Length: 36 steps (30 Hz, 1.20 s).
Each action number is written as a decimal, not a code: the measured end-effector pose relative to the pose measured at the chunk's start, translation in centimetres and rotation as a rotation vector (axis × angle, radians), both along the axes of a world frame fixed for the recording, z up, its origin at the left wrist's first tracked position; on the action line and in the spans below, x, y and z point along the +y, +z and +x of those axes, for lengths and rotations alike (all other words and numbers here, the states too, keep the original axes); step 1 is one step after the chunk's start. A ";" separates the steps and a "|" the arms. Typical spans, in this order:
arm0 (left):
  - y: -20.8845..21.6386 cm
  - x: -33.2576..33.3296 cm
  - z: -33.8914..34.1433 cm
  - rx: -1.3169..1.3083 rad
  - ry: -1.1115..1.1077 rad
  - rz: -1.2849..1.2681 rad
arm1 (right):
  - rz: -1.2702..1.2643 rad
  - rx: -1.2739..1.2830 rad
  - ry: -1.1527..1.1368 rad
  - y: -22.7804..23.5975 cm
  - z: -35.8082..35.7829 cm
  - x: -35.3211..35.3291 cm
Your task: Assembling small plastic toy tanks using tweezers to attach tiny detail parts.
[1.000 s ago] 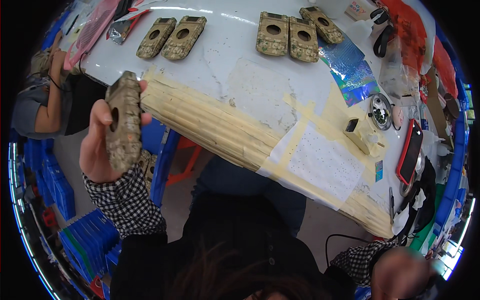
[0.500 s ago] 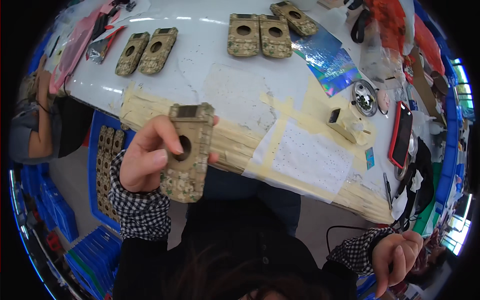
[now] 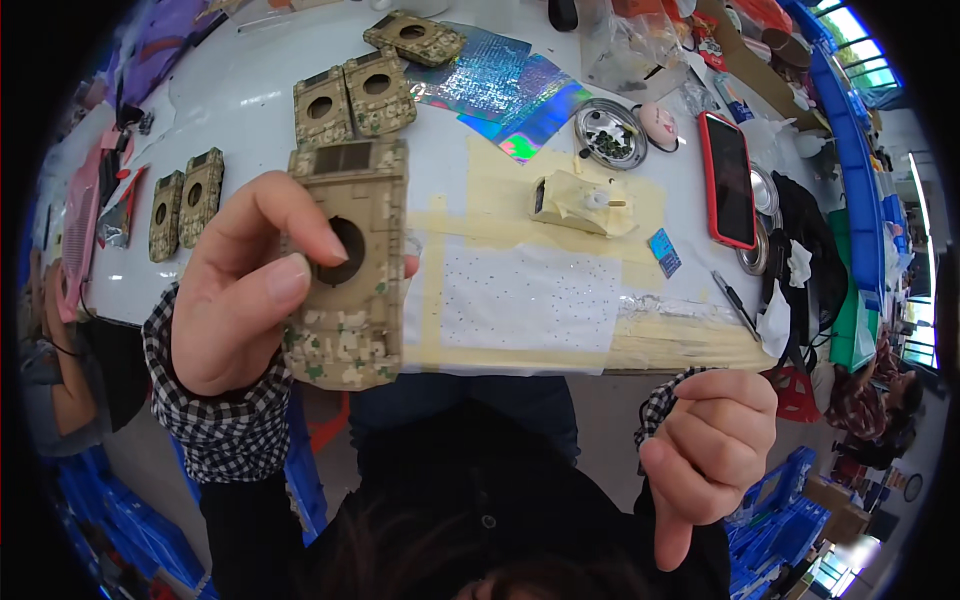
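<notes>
Tan-green camouflaged shell (image 3: 362, 298), now nearer the white sheet (image 3: 515, 310), round-holed.

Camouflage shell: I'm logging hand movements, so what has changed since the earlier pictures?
The left hand has swung the shell rightward and turned its holed face toward the camera. The right hand has come up and inward from the lower right. The view has shifted, too. Unchanged: the left hand's grip, the phone, the five shells on the table.

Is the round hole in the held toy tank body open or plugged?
Open: the hole in the toy tank body looks dark and unfilled, though the left hand covers part of it.
</notes>
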<state>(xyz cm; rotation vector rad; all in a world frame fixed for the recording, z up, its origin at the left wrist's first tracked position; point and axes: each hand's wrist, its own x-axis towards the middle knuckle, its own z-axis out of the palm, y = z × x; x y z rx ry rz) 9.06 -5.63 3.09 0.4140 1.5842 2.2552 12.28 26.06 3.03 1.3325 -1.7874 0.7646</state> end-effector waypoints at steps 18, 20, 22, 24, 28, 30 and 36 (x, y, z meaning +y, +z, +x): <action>-3.6 3.5 -6.7 -0.141 -0.065 0.113 | -0.003 -0.113 0.166 -2.9 -5.1 -2.1; -3.7 3.6 -6.5 -0.136 -0.097 0.106 | -0.011 -0.131 0.163 -2.9 -5.1 -2.1; -3.8 3.6 -6.3 -0.126 -0.118 0.099 | -0.010 -0.143 0.155 -2.9 -5.1 -2.1; -4.0 3.8 -6.3 -0.143 -0.117 0.074 | -0.020 -0.133 0.149 -2.9 -5.1 -2.1; -4.0 3.8 -6.3 -0.161 -0.114 0.051 | -0.030 -0.116 0.139 -2.5 -5.0 -2.3; -3.9 3.8 -6.4 -0.167 -0.119 0.053 | -0.008 -0.074 0.112 -2.2 -5.4 -2.2; -3.9 3.8 -6.3 -0.186 -0.098 0.044 | 0.049 -0.234 0.051 -2.0 -5.0 -1.2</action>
